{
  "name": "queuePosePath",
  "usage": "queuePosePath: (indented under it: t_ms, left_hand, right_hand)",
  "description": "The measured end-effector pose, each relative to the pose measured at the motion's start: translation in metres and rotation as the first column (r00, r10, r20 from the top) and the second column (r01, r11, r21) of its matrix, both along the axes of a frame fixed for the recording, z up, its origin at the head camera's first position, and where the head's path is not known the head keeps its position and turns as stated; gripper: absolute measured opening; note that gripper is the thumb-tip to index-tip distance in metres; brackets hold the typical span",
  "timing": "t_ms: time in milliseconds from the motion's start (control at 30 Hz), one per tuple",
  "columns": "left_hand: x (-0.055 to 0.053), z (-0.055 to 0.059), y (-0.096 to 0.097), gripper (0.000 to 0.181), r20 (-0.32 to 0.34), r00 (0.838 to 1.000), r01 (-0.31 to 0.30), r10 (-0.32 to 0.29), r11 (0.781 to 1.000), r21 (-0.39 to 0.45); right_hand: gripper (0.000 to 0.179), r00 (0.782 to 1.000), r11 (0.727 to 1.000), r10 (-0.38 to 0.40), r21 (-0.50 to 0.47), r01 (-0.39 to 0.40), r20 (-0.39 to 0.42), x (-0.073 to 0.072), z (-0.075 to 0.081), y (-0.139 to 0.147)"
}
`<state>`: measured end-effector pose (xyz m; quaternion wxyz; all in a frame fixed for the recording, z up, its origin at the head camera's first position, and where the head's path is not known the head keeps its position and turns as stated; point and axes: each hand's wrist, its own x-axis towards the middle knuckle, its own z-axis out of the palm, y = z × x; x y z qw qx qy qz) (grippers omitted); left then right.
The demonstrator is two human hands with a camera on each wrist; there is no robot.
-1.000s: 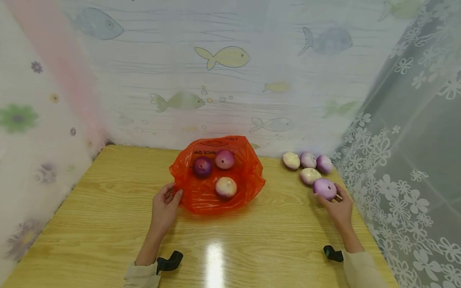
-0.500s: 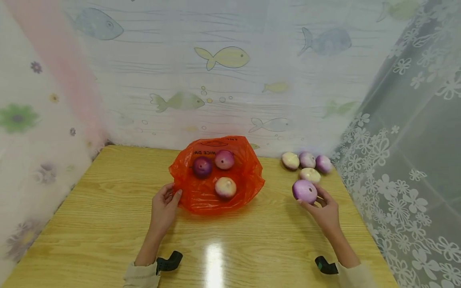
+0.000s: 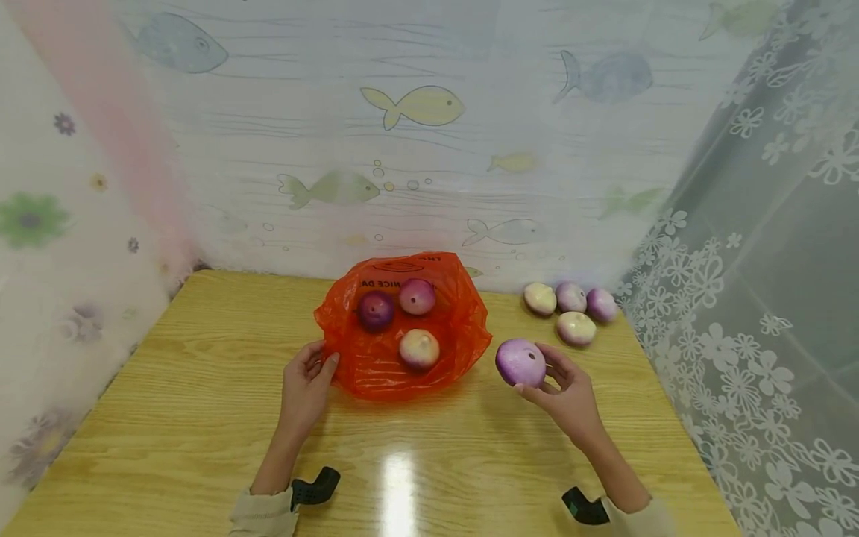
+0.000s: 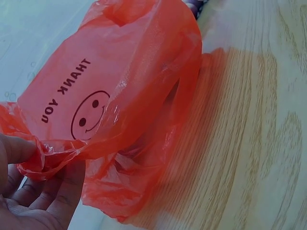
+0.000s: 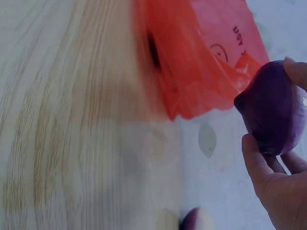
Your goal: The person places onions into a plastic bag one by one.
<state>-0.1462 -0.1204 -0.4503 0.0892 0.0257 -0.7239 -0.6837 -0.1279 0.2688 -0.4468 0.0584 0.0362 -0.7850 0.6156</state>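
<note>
A red plastic bag [image 3: 463, 328] stands spread at the table's middle with its mouth toward me. Inside it lie three onions: a dark purple onion [image 3: 376, 310], a purple onion [image 3: 417, 297] and a pale onion [image 3: 419, 349]. My left hand [image 3: 307, 384] pinches the bag's left rim between thumb and fingers; the left wrist view shows the crumpled bag edge [image 4: 53, 155] in that grip. Just right of the bag, my right hand [image 3: 569, 395] holds a purple onion [image 3: 520, 363] above the table. In the right wrist view this onion [image 5: 271, 108] sits between thumb and fingertips.
Several more onions rest at the table's far right, among them a pale onion [image 3: 576, 328] and a purple onion [image 3: 602, 304]. The wooden table [image 3: 221, 418] ends at a fish-patterned sheet [image 3: 322, 224] behind and a flowered curtain [image 3: 731, 388] on the right.
My right hand has carried the purple onion left, from beside the other onions to near the bag's right side. The left hand and the bag have stayed in place.
</note>
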Motion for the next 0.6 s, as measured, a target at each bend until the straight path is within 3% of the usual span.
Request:
queuePosePath:
  t_ms: [367,600]
  left_hand:
    - [0.001,0.003,0.001,0.028,0.01,1.0,0.006,-0.006,1.0,-0.001]
    - [-0.003,-0.005,-0.001,0.029,0.002,1.0,0.008,-0.008,1.0,0.0]
  right_hand:
    - [0.068,0.989,0.987,0.134,-0.08,-0.139,-0.064,-0.007,0.006,-0.042]
    - [0.067,0.953,0.946,0.275,-0.142,-0.292,-0.124,-0.015,0.012,-0.071]
